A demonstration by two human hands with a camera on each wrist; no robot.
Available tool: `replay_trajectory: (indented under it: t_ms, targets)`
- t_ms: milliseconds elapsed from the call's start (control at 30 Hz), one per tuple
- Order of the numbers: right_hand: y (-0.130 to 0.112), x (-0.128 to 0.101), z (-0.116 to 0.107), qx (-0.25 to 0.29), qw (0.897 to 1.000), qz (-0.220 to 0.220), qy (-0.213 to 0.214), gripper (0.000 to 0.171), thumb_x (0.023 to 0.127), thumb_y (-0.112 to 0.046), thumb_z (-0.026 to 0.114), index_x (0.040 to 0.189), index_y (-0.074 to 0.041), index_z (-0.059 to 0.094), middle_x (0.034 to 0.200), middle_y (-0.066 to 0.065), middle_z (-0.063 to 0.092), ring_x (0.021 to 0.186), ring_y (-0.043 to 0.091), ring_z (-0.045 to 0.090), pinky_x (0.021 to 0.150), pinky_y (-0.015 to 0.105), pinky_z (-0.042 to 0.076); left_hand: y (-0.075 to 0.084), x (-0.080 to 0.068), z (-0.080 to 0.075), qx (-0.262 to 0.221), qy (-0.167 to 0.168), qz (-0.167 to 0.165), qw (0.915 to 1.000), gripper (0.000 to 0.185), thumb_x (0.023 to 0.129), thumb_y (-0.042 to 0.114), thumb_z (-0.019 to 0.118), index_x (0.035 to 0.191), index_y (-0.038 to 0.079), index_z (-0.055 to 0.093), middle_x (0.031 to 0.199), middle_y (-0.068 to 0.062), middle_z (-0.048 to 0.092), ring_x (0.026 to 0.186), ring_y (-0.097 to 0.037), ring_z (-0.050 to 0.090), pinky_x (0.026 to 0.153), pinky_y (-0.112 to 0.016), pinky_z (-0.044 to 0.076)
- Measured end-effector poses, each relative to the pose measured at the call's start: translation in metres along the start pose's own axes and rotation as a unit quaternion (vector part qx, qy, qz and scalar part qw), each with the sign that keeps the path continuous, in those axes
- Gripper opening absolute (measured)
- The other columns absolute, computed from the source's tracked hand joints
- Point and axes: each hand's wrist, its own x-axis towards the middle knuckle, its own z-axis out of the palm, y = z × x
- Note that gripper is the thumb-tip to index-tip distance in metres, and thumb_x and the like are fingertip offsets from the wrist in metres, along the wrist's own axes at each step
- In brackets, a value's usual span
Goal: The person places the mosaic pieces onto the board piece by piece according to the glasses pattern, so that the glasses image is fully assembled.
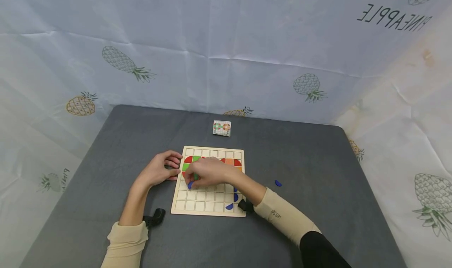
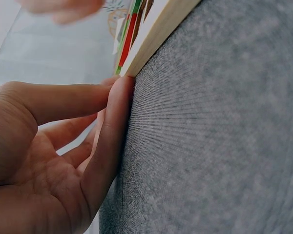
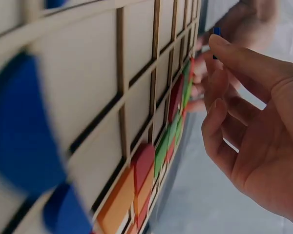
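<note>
grey table (image 1: 318,162) backed by pineapple-print sheet (image 1: 247,44); left hand (image 1: 160,170) fingers relaxed against wooden board (image 1: 212,201), right hand (image 1: 208,172) pinching blue piece (image 1: 190,185).

We note a pale wooden grid board (image 1: 209,199) lying flat on the grey worktop, its upper rows partly filled with red, green and orange tiles. A small blue piece (image 3: 216,32) sits pinched at the fingertips over the board's left-middle cells. Further blue curved pieces (image 1: 230,206) rest in cells near the board's lower right corner.
</note>
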Motion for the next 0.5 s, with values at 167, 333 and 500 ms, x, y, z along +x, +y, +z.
replay_trajectory:
  t_ms: [167,333,500]
  targets:
    - [-0.007,0.017,0.002,-0.027,0.999,0.008,-0.019,0.007,0.103,-0.025,0.078,0.110,-0.027,0.078,0.105,-0.014,0.075,0.099,0.004,0.071,0.077,0.017,0.053,-0.001,0.001,-0.001,-0.004,-0.005,0.000,1.0000,0.047,0.099,-0.003,0.074,0.142,-0.009,0.057,0.125,-0.028,0.060,0.106,-0.031,0.064,0.070,-0.039,0.068]
    - [-0.008,0.025,0.004,-0.027,0.999,0.025,-0.035,0.013,0.103,-0.017,0.076,0.109,-0.027,0.080,0.106,-0.015,0.077,0.097,-0.001,0.069,0.078,0.019,0.056,-0.001,0.001,-0.001,-0.005,-0.006,0.001,1.0000,0.046,0.099,-0.002,0.074,0.142,-0.008,0.057,0.124,-0.028,0.060,0.105,-0.030,0.064,0.071,-0.039,0.068]
    - [-0.006,0.027,0.006,-0.020,0.999,0.028,-0.033,0.020,0.103,-0.012,0.072,0.110,-0.027,0.083,0.107,-0.015,0.079,0.097,0.000,0.070,0.076,0.021,0.055,0.000,0.001,-0.001,-0.008,-0.006,-0.005,0.9999,0.047,0.099,-0.002,0.074,0.142,-0.008,0.057,0.124,-0.027,0.060,0.105,-0.031,0.064,0.071,-0.038,0.068]
